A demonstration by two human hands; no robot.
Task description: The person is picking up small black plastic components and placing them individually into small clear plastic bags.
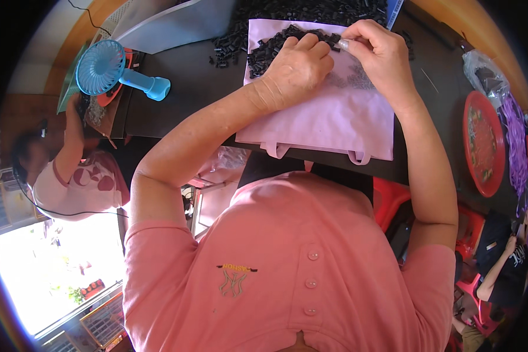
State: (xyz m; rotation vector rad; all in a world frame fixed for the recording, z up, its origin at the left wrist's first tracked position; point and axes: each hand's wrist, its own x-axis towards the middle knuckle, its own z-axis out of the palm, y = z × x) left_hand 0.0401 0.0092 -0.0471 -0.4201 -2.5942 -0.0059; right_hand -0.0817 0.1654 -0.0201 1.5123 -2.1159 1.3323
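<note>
- Left hand (296, 64) rests curled on the black parts (276, 47) heaped on the pink cloth (334, 123).
- Right hand (375, 50) pinches a small pale piece (343, 44) just beside them.
- Judged progress: early; many parts remain piled on the counter (199, 88).

Bright daylight, blown-out glare at lower left; fisheye bends the edges, rim dark, perhaps slightly soft.

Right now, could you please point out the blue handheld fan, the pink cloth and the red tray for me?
blue handheld fan (101, 67): head view, on the round grille.
pink cloth (346, 117): head view, on its bare middle.
red tray (474, 117): head view, on its left rim.
</note>
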